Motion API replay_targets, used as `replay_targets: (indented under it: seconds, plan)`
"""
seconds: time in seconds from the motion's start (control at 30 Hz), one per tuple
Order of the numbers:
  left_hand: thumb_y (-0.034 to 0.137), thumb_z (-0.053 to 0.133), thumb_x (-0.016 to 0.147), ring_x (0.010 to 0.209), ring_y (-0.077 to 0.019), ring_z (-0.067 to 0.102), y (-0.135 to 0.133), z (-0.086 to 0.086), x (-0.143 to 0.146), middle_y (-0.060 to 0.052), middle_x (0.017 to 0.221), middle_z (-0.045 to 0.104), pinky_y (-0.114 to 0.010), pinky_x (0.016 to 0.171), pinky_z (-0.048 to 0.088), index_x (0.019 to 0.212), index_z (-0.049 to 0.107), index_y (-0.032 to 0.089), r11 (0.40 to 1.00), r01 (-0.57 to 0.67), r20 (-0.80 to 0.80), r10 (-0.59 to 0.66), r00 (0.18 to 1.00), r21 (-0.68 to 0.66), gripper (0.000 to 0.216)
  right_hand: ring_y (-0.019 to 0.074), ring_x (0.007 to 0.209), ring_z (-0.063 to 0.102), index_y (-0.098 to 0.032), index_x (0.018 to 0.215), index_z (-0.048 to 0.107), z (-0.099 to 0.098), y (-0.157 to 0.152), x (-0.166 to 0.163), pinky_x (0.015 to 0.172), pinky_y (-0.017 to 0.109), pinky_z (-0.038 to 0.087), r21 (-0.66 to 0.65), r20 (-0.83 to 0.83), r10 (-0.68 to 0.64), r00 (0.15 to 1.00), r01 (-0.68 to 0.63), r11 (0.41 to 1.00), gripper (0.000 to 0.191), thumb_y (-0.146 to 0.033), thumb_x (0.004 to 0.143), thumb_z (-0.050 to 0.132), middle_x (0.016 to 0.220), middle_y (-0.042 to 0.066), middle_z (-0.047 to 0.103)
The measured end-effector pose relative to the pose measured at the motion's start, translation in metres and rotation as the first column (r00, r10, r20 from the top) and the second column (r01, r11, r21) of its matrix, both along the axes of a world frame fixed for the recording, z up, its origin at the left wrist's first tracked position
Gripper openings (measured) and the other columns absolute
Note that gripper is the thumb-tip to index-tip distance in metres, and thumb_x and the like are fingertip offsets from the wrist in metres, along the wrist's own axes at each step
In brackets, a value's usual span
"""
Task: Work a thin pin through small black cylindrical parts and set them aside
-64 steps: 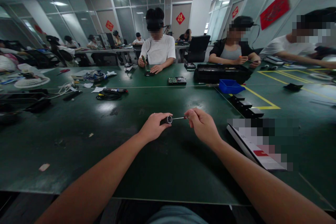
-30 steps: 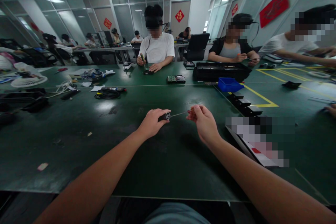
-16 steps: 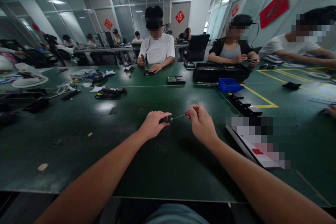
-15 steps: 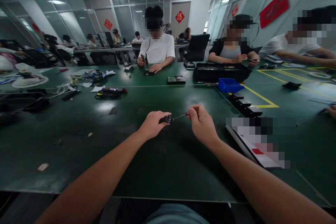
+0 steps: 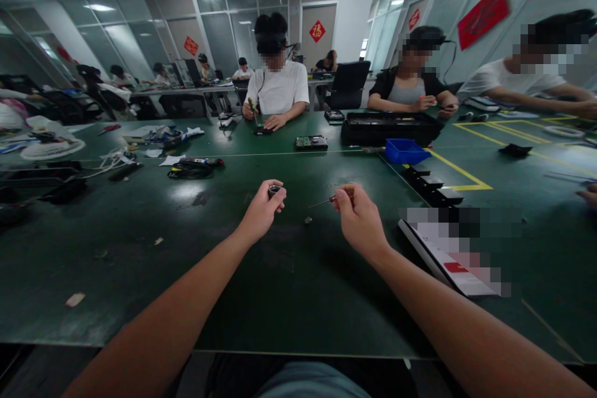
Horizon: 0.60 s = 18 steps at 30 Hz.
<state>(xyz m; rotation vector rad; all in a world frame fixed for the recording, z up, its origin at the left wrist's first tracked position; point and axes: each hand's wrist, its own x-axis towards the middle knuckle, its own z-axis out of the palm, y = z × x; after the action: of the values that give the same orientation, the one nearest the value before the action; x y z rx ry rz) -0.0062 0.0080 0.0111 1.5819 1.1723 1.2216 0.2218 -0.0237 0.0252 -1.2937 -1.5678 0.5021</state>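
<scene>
My left hand (image 5: 261,211) is closed around a short dark cylinder (image 5: 274,189), whose round open end with a pale metal rim faces up. Most of the cylinder is hidden by the fingers, so its exact kind does not show. In my right hand (image 5: 358,214) is a thin screwdriver (image 5: 321,201) with a reddish handle, its shaft pointing left toward the left hand but apart from it. A small metallic piece (image 5: 308,220) lies on the green table (image 5: 289,298) between and slightly below both hands.
A blue bin (image 5: 407,152) and a long black housing (image 5: 392,129) stand at the back right. Closer on the right are several black parts (image 5: 431,185) and a whitish flat object (image 5: 448,261). A circuit board unit (image 5: 311,142) and black cable (image 5: 193,168) lie ahead. Co-workers sit opposite.
My left hand has moved left and slightly up, tipping the cylinder's open end upward. The small metallic piece, earlier at the cylinder's mouth, now lies on the table. My right hand stays nearly still.
</scene>
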Motion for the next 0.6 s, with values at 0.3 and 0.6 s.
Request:
replay_targets:
  seconds: [0.3,0.6]
  plan:
    - [0.034,0.051,0.095,0.092,-0.0198,0.062,-0.01,0.023,0.012,-0.006,0.099,0.067,-0.034,0.086,0.047,0.098,0.068,0.019,0.97,0.195,-0.634,-0.062,0.771,0.142,0.023,0.0218,0.079,0.064,-0.022,0.097,0.057,0.002,-0.001,-0.001,0.074,0.036,0.046,0.021,-0.033,0.017,0.999,-0.016,1.0,0.024,-0.041,0.099,0.043,0.083,0.004,0.067]
    - [0.044,0.051,0.095,0.098,-0.0269,0.064,-0.003,0.008,0.031,-0.01,0.11,0.068,-0.035,0.079,0.049,0.124,0.067,0.025,0.931,0.364,-0.924,-0.157,0.348,-0.022,0.038,0.0208,0.076,0.062,-0.023,0.096,0.057,0.002,-0.001,-0.001,0.074,0.036,0.046,0.005,-0.09,-0.001,0.996,0.001,1.0,0.025,-0.043,0.099,0.043,0.081,0.003,0.066]
